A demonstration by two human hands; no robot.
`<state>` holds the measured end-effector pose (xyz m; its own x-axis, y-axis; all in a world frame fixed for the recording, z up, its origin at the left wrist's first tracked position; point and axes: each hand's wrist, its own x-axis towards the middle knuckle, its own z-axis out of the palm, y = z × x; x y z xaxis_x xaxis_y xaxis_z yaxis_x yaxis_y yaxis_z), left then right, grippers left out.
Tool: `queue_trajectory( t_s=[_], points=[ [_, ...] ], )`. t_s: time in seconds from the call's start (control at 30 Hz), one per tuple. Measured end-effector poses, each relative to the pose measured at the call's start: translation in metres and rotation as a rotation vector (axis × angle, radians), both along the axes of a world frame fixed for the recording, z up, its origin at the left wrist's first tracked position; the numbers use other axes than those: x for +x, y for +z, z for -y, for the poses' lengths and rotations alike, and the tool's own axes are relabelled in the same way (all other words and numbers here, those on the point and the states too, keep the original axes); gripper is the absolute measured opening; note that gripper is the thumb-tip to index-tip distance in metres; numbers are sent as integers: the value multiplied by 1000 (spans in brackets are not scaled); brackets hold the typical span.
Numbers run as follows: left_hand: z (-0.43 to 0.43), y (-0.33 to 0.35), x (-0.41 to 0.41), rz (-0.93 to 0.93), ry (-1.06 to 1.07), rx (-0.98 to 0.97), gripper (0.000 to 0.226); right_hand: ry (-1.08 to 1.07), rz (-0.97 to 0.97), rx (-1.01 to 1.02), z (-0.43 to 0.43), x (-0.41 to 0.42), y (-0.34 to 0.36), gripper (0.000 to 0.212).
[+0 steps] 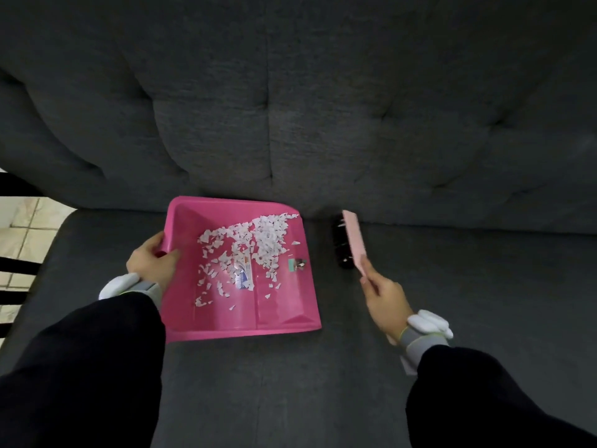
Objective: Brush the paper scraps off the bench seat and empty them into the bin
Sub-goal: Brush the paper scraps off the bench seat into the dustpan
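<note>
Curled round the pink dustpan [284, 305] at its left rim, my left hand [151, 263] holds it near the bench seat's [290, 383] back edge. My right hand [386, 299] grips the brush [353, 240] just beside it. Paper scraps [265, 237] lie inside the dustpan, and the backrest [290, 124] rises behind.

We see a dustpan [281, 305] of smooth, glossy pink plastic holding matt white paper scraps [268, 240]. The bench seat [323, 383] is dark grey woven cloth, matt and slightly rough; the brush [354, 240] has a smooth pale plastic back.
</note>
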<state>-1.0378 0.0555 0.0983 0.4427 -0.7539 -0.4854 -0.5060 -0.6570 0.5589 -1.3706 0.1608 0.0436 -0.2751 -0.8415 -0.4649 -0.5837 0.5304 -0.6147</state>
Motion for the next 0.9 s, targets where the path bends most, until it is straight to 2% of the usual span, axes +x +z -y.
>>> queue_trajectory(
  t_s=[0.2,0.23,0.33,0.47,0.77,0.9],
  points=[
    [-12,2,-55,-47,-42,-26,47,-399,-316,151,-3,-90,15,42],
    [-13,0,-64,-65,-23,-28,47,-449,-337,192,3,-108,19,38],
    [-11,-5,-77,-86,44,-22,48,-666,-234,319,27,-144,27,37],
    [-9,-5,-79,-59,29,-43,43,-596,-140,431,59,-142,14,40],
    [-8,-6,-77,-50,45,-33,48,-175,-95,352,46,-30,7,45],
    [-5,0,-74,-39,15,-54,41,46,-5,345,44,-26,9,52]
  ],
)
